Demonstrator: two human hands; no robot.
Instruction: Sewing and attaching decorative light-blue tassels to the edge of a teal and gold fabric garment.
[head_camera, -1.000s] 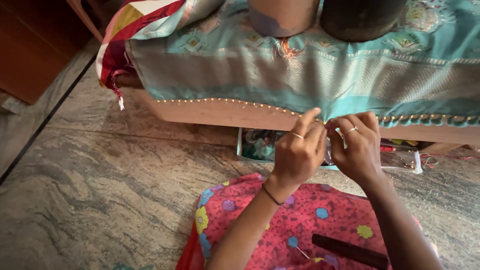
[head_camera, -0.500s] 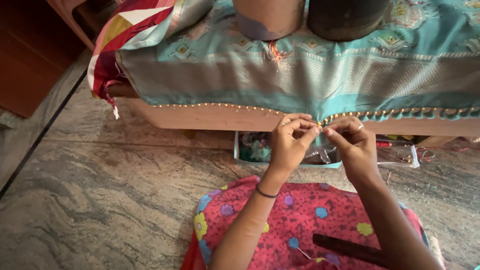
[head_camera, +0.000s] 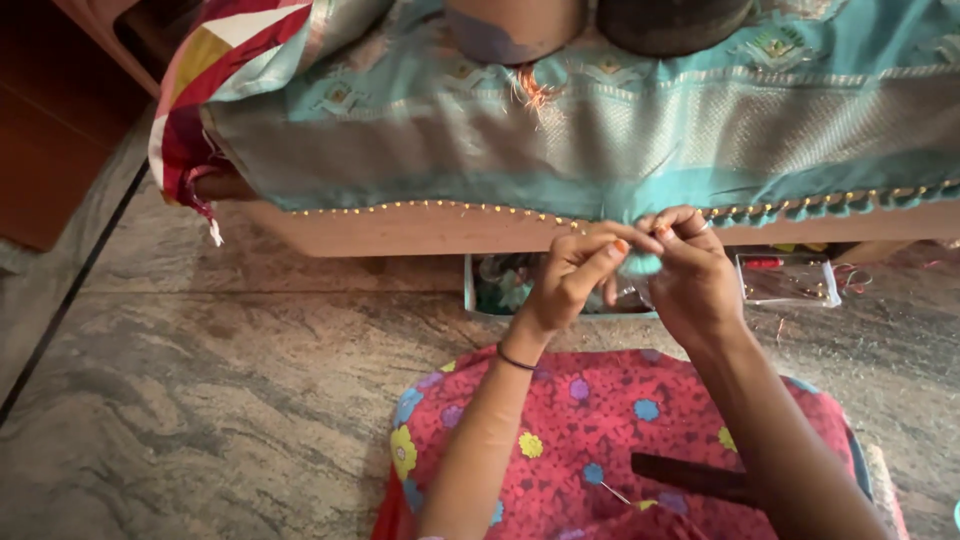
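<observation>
Two hands work at the lower edge of one teal woven cloth (head_camera: 640, 140) draped over a wooden ledge (head_camera: 400, 230). The left hand (head_camera: 575, 275) pinches a small teal tassel (head_camera: 640, 263) between thumb and forefinger; the right hand (head_camera: 695, 275) closes its fingertips on the same tassel, just under the cloth's beaded hem (head_camera: 450, 208). One row of finished tassels (head_camera: 810, 208) hangs along the hem to the right. Two vessels stand on the cloth, one brown (head_camera: 515, 25), one dark (head_camera: 675, 22). On the stone floor (head_camera: 200, 380) sit two clear containers: a box (head_camera: 500, 285) holding teal thread and a second box (head_camera: 785, 280) with small red items.
</observation>
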